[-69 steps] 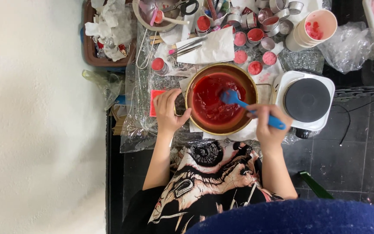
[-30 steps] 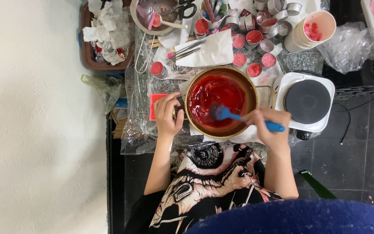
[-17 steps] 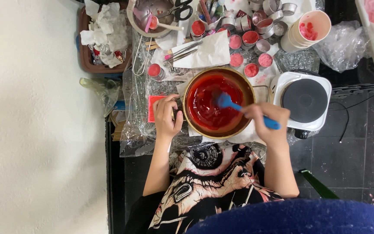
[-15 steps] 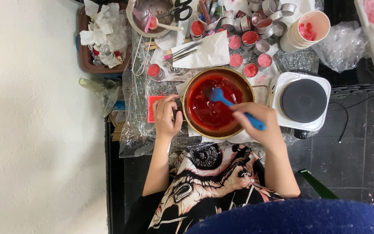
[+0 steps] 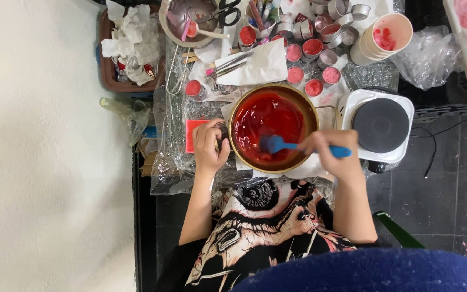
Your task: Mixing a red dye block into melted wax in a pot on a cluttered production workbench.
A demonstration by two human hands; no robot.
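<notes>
A brass-coloured pot (image 5: pixel 310 111) holds glossy red liquid (image 5: pixel 268 119) in front of me. My right hand (image 5: pixel 335 152) grips the handle of a blue spatula (image 5: pixel 277 144), whose head dips into the liquid near the pot's front side. My left hand (image 5: pixel 209 145) clasps the pot's left handle and steadies it. Both forearms reach out from over a printed black shirt.
A white single hot plate (image 5: pixel 380 125) stands right of the pot. Behind it lie several small tins of pink wax (image 5: pixel 304 51), a stack of paper cups (image 5: pixel 382 38), a metal bowl with scissors (image 5: pixel 190 19), a tray of crumpled tissue (image 5: pixel 131 46) and clear plastic sheeting (image 5: pixel 428 51).
The spatula head has swept round inside the pot, from the right side to the upper left and now to the front. My right hand followed it; my left hand stayed on the handle.
</notes>
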